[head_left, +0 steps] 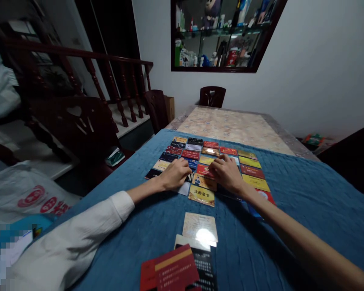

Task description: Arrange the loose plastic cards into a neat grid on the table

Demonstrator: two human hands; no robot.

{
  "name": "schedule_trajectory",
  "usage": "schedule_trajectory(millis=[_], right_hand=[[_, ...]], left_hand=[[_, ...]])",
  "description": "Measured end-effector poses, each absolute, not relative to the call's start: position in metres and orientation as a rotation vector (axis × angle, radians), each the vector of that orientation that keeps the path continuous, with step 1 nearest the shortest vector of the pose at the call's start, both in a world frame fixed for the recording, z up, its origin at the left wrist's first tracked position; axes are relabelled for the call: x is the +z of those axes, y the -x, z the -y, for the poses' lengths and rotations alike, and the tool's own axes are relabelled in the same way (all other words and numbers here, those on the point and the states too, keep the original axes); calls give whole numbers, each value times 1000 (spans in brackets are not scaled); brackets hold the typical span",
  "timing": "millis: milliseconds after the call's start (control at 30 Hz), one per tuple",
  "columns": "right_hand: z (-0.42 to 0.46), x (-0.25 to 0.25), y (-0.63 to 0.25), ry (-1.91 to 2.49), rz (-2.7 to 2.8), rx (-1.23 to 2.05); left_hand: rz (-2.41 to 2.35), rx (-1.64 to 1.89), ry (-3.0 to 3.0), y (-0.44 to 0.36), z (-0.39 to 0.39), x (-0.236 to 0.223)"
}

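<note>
Rows of colourful plastic cards lie spread on the blue cloth, partly covered by my hands. My left hand (177,173) rests over the left-middle cards, fingers bent and close together, tips down at the cards. Opposite it, my right hand (226,170) has curled fingers, with its tips at a red card (204,170). What either hand pinches, if anything, is hidden. Between and below them lie an orange card with a figure (204,182) and a gold card (202,195). Nearer me are a pale, shiny card (200,227) and an overlapping pile with a dark red card (176,270) on top.
The blue cloth (306,202) covers the near part of the table; a patterned cover (227,123) shows beyond. Dark wooden chairs (212,97) stand at the far end and left. A white plastic bag (27,194) is at the left, and a glass-shelved cabinet (215,32) is on the wall.
</note>
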State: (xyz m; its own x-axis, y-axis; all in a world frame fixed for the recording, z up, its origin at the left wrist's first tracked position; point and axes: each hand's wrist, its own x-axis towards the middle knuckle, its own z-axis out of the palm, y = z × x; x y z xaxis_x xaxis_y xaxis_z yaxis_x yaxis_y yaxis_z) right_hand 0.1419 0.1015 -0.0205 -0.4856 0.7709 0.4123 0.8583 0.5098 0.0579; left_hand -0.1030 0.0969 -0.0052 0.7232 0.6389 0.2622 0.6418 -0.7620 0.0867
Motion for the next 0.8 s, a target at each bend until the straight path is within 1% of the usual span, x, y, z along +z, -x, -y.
schedule_trajectory(millis=[267, 567, 800], right_hand=[[-47, -42, -144, 1159, 2350, -383], [3, -48, -139, 1066, 2355, -246], [25, -46, -141, 1037, 2437, -67]], left_hand=[[1057, -461, 2985, 107, -45, -16], [975, -509, 3062, 108, -19, -25], [864, -627, 3147, 108, -13, -27]])
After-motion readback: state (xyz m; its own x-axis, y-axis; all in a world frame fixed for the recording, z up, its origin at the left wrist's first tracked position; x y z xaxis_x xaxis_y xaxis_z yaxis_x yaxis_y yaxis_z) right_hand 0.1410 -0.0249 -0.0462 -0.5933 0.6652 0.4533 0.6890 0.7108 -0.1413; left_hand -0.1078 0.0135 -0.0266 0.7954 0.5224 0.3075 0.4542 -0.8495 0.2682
